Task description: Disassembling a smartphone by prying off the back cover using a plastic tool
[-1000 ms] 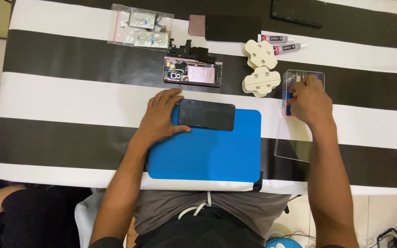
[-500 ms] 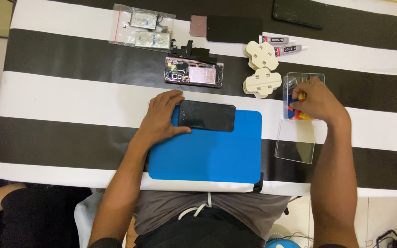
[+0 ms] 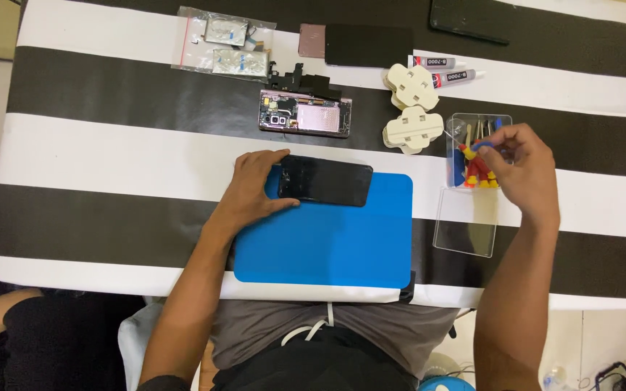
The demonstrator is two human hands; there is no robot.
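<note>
My left hand (image 3: 251,192) holds a black phone (image 3: 325,181) by its left end, flat on the top of a blue work mat (image 3: 327,242). My right hand (image 3: 519,168) is over a clear plastic tool box (image 3: 472,145) at the right, fingers pinched on a blue-tipped tool (image 3: 481,146) among red and yellow handled screwdrivers (image 3: 474,172). The box's clear lid (image 3: 465,224) lies open toward me.
An opened phone body (image 3: 304,117) with a pink panel lies beyond the mat. Two cream stacked pieces (image 3: 413,108), two glue tubes (image 3: 447,69), a clear bag of parts (image 3: 224,43), a dark slab (image 3: 367,45) and another dark phone (image 3: 469,22) sit farther back on the striped cloth.
My right hand has drawn back slightly toward me and to the right over the tool box, lifting a blue-tipped tool. The left hand and phone stay put.
</note>
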